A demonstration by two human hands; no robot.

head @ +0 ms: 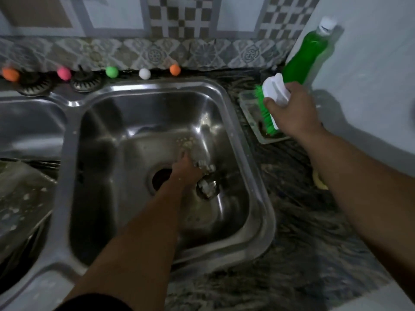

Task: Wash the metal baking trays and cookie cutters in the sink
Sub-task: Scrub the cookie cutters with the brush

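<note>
Head view: the left hand point(187, 168) reaches into the sink point(258, 153), fingers curled round the rim of a crumb-flecked metal baking tray point(170, 142) lying on the basin floor, a cookie cutter point(207, 187) beside the drain. The right hand point(292, 108) grips a white, green-bristled scrub brush point(272, 90) above a small tray at the counter's far right corner, beside a green soap bottle point(307, 55).
</note>
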